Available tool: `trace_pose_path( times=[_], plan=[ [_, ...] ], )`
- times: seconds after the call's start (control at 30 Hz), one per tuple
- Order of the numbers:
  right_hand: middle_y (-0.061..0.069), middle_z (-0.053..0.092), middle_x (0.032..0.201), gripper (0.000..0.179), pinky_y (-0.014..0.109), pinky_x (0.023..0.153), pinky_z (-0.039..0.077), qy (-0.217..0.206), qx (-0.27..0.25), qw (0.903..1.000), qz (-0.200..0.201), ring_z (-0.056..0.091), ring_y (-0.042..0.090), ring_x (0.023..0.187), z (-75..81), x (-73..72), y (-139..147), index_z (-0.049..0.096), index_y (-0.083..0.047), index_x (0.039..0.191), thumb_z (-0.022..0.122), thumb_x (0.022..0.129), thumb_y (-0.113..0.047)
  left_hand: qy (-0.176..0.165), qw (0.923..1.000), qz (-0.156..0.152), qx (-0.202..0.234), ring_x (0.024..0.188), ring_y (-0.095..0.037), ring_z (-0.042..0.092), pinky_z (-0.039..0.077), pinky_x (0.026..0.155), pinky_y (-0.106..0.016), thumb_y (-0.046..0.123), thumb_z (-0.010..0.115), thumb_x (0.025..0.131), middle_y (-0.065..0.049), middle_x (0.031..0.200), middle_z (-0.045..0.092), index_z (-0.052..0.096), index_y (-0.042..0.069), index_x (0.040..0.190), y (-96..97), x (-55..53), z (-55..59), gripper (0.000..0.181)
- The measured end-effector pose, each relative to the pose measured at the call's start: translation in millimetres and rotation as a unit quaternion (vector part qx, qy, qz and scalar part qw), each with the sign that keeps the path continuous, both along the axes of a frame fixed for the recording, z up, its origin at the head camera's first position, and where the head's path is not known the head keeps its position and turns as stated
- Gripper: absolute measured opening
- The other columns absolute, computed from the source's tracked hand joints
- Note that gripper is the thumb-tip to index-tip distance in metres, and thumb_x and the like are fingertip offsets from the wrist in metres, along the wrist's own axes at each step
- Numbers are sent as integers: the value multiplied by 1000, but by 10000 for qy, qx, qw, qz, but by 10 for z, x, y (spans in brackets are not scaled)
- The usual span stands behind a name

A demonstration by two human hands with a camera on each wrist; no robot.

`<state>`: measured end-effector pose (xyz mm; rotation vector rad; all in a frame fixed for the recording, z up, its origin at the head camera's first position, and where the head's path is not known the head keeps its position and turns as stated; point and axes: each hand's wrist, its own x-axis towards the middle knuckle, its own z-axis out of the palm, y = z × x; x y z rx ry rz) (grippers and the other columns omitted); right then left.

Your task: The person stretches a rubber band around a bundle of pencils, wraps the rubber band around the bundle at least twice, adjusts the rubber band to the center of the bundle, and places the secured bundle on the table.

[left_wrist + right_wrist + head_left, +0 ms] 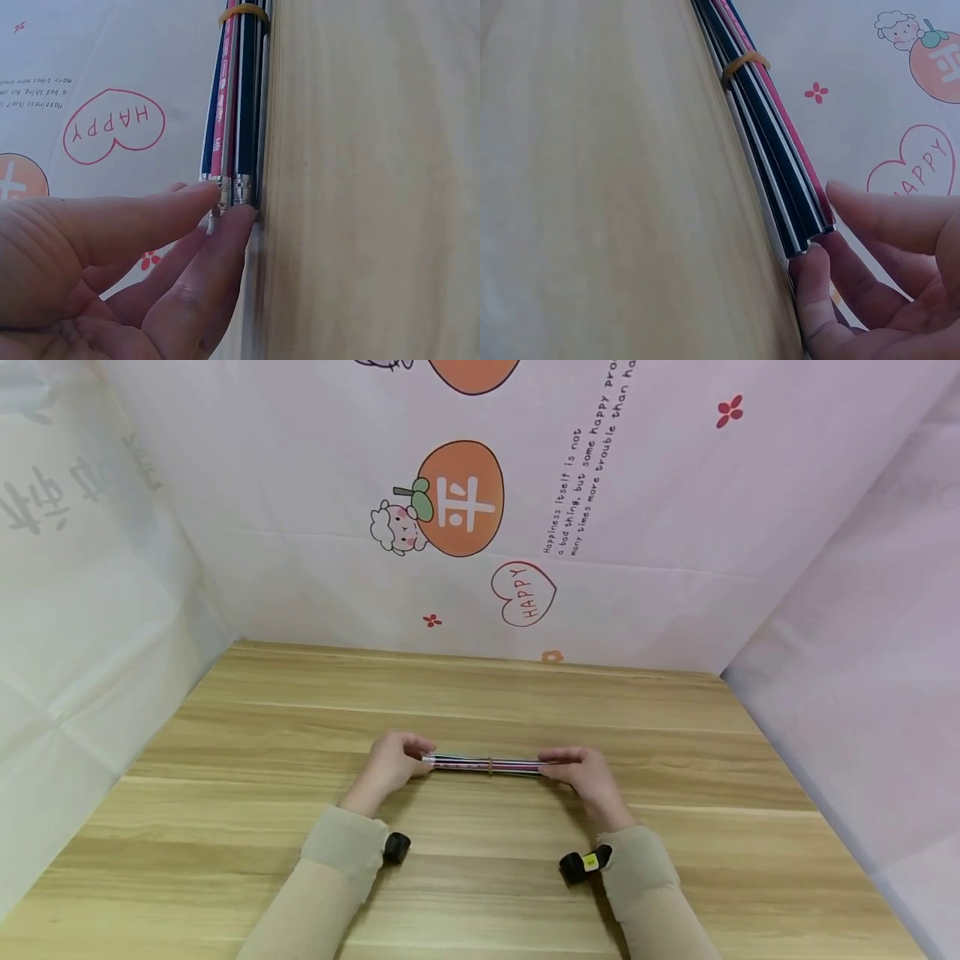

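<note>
A bundle of striped pencils (457, 764), dark, pink and white, lies crosswise between the two hands. Round its middle runs a tan rubber band (491, 766). At the left end, my left hand (393, 762) pinches the metal-capped ends between thumb and fingertips; the metal caps (241, 189) show in the left wrist view. My right hand (588, 775) pinches the opposite end, its thumb along the pink pencil and a fingertip against the flat dark ends (801, 247). The fingers partly hide both tips of the bundle.
Underneath is a wood-grain table (480, 893). A white printed sheet (315, 485) stands as a wall along the table's back edge, with more white sheeting (67, 652) at the left and right sides. Each wrist wears a small black camera (396, 847).
</note>
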<state>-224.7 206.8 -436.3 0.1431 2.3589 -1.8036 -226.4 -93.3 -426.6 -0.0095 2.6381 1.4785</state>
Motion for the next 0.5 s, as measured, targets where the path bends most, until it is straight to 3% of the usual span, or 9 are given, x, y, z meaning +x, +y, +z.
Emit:
trace_pose_path(
  times=[0.17,0.37,0.5],
  plan=[
    [13,71,117,35,23,81,54,-34,-68,10000,56,64,6,91,24,-14,20,65,6,122,70,91,-10,-49,9999,-73,57,101,-24,66,54,90,-39,6,76,85,-11,109,73,73,6,110,-27,-8,5,26],
    [14,70,117,40,25,82,56,-35,-249,9997,-34,67,9,91,57,-12,65,61,8,125,69,93,-13,-269,9991,-116,319,90,-20,69,59,79,-31,10,73,88,-16,115,70,71,1,114,-50,13,24,28],
    [9,69,118,42,27,88,55,-31,-391,9990,-196,67,12,96,95,-15,106,59,7,128,67,95,-18,-147,9998,-131,44,87,-20,69,57,77,-33,20,68,94,-15,114,70,71,4,115,-71,28,59,27]
  ],
)
